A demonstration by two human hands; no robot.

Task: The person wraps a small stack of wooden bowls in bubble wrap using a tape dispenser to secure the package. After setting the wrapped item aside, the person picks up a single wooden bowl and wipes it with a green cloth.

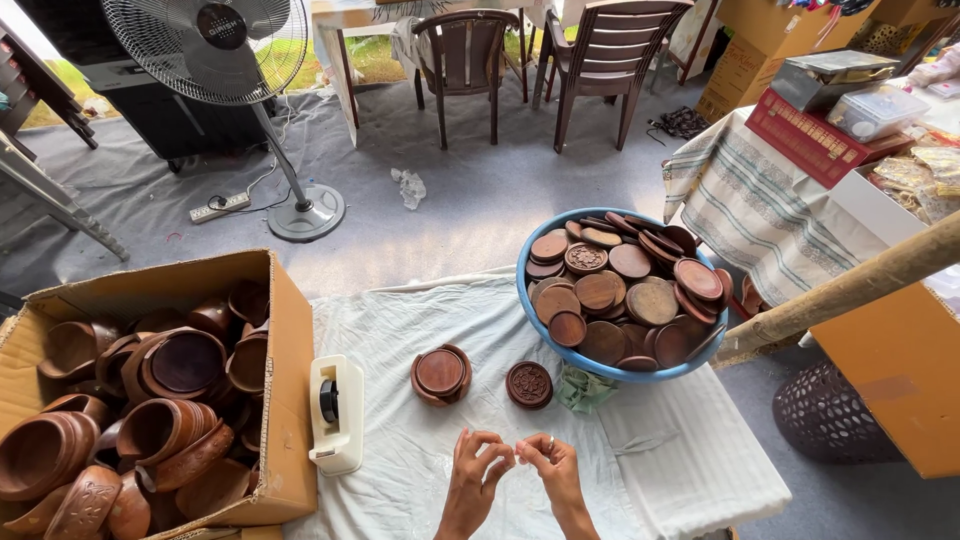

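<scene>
Your left hand point(478, 462) and right hand point(548, 458) meet fingertip to fingertip, pinching something too small to identify. Nearest, the lidded bowl point(441, 374) looks stiff, smooth wood; grip its rim.

A craft packing workspace: a cardboard box point(150, 400) of wooden bowls, a blue basin point(620, 290) of wooden lids, a tape dispenser point(336, 413).
</scene>
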